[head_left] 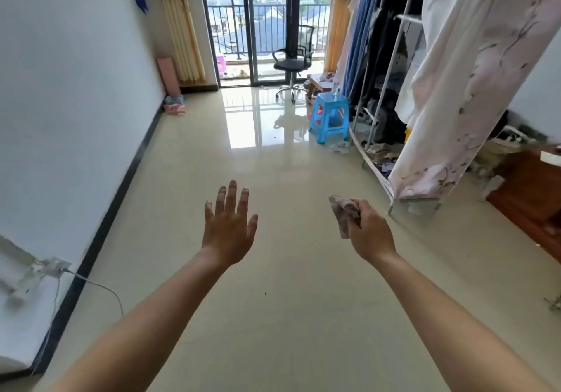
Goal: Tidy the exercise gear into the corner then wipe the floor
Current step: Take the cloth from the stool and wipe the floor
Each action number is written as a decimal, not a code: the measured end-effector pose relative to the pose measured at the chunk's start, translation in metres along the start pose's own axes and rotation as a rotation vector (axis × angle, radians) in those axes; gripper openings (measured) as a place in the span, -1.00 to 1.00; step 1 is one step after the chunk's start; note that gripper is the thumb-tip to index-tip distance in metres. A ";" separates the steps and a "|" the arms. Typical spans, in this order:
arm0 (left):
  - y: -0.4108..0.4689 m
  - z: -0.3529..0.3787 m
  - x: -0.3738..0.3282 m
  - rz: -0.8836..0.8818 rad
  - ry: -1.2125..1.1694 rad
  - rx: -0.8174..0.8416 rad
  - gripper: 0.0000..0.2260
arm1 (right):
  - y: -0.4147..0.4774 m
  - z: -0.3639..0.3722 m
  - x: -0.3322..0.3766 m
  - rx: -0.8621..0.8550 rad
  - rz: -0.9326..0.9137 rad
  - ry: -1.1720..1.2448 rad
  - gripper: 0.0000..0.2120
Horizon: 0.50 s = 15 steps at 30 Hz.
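Our left hand (229, 227) hangs spread and empty while our right hand (370, 233) pinches a soft, light rag (343, 212) by its bunched end, likely easy to wipe with.

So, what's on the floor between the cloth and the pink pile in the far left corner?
Bare tile floor, head view. The right hand grips the cloth; the pink pile sits by the wall.

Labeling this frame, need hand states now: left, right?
Left hand: open, fingers spread, holding nothing.
Right hand: closed on a rag.
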State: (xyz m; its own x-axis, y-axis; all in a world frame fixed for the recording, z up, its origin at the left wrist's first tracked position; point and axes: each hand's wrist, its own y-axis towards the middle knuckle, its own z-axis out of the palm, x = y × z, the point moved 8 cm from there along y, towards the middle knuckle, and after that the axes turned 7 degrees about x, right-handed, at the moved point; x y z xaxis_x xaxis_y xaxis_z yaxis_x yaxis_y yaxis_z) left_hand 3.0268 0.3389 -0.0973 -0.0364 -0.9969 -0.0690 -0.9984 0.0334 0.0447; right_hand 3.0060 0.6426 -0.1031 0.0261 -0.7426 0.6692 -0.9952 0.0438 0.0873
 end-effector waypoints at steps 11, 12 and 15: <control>0.312 0.067 0.002 -0.156 0.054 0.098 -0.39 | 0.345 0.069 -0.062 0.152 0.014 0.046 -0.75; 0.340 0.059 0.007 -0.182 0.054 0.071 -0.39 | 0.381 0.072 -0.052 0.179 -0.011 0.040 -0.75; 0.411 0.038 0.022 -0.256 0.048 0.044 -0.39 | 0.474 0.082 -0.016 0.239 -0.059 0.053 -0.76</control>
State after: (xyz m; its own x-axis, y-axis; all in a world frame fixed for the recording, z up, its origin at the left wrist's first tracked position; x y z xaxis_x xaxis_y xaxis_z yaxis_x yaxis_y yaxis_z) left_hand 2.6136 0.3331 -0.1188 0.2188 -0.9755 -0.0246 -0.9757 -0.2186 -0.0119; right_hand 2.5258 0.6201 -0.1328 0.0835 -0.7032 0.7061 -0.9856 -0.1628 -0.0456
